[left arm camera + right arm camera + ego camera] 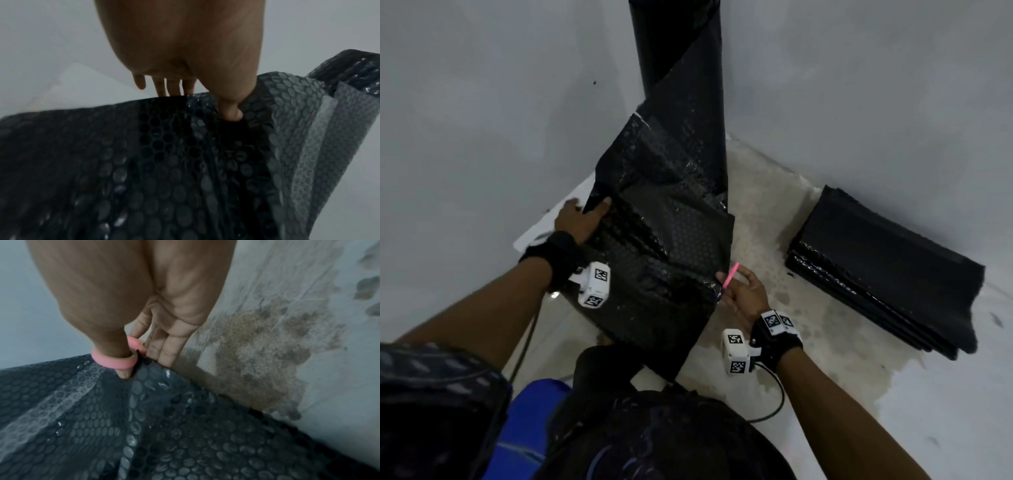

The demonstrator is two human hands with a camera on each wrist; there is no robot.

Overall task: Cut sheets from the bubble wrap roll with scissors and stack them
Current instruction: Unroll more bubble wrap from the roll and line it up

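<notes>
A tall black bubble wrap roll (678, 41) stands in the corner. Its loose sheet (664, 246) hangs down toward me. My left hand (582, 216) pinches the sheet's left edge (144, 129), thumb on the front and fingers behind. My right hand (743, 294) holds pink-handled scissors (730, 274) at the sheet's right edge. In the right wrist view the thumb sits through one pink loop (115, 360) and fingers through the other; the blades are hidden behind the wrap (164, 426). A stack of cut black sheets (883, 274) lies on the floor to the right.
Grey walls meet in the corner behind the roll. The pale floor (774, 205) is stained between the roll and the stack. A white flat piece (541, 226) lies under my left hand. My knees and dark clothing fill the bottom of the head view.
</notes>
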